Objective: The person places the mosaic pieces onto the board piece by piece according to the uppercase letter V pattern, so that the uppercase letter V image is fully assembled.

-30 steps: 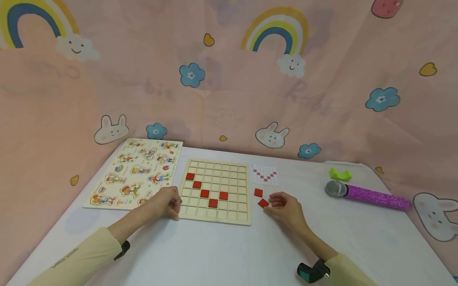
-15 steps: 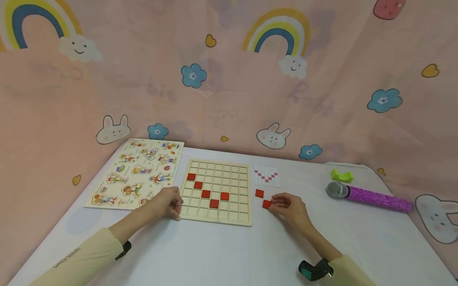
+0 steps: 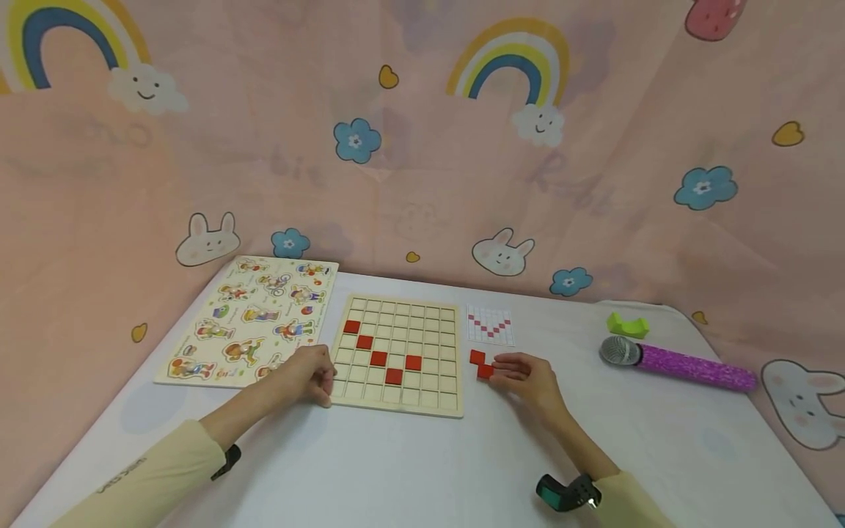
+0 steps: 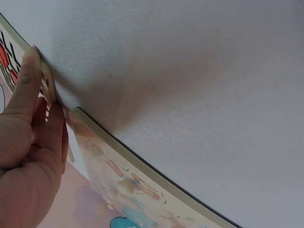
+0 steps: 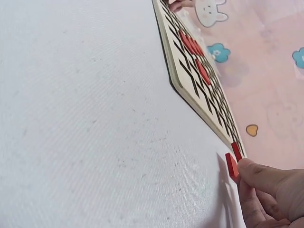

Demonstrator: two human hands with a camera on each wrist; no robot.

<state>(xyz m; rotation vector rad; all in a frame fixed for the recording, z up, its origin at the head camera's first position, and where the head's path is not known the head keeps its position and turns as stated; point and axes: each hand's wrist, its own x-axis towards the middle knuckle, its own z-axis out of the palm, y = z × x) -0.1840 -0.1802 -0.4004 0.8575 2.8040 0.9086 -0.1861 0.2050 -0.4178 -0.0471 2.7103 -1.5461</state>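
My left hand (image 3: pixel 309 374) pinches the near-left corner of a wooden grid board (image 3: pixel 439 381); in the left wrist view the thumb lies on the corner, with fingers against its side. Several red square tiles (image 3: pixel 393 376) sit in the board's cells in a stepped line. Right of the board, my right hand (image 3: pixel 533 381) holds a loose red tile (image 3: pixel 485 372) at its right edge between thumb and fingers, low over the table. A second loose red tile (image 3: pixel 477 356) lies just behind it, close to its corner. The right wrist view shows the held tile (image 5: pixel 231 165) at the thumb tip.
A pattern card (image 3: pixel 490 325) with a V of red squares lies behind the loose tiles. On the left is a picture puzzle board (image 3: pixel 247 323). A purple microphone (image 3: pixel 686 363) and a green piece (image 3: pixel 628 325) lie at the right. A printed pink cloth (image 3: pixel 422 176) hangs behind.
The nearer loose tile has turned from a slant to nearly square and shifted, first right, then back left beside the other tile, with my right hand. The left hand stays at the board's corner.
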